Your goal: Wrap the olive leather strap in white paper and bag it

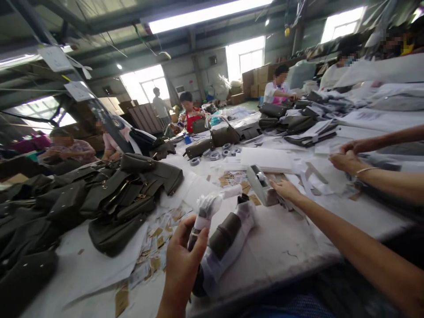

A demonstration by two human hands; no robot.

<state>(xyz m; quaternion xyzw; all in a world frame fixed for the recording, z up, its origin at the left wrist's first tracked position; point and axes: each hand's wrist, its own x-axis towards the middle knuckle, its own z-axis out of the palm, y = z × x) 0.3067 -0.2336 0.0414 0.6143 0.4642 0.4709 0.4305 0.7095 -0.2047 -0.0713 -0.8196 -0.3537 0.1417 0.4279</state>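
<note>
My left hand (185, 254) is closed around a dark handle (196, 236) with clear plastic wrap (209, 205) over its upper end. Under and beside it, a dark olive bag (225, 236) lies on the table, partly covered by white wrapping (240, 240). My right hand (285, 191) reaches to the near end of a grey tape dispenser (263, 187) with a roll in it. Its fingertips are drawn together there; whatever is between them is too small to make out.
Dark bags (132, 185) are heaped on the left. Small tags (155, 243) lie scattered on the white table (281, 251). Tape rolls (213, 154) and a paper stack (266, 159) sit farther back. A co-worker's hands (351, 161) are at the right; several people work around the table.
</note>
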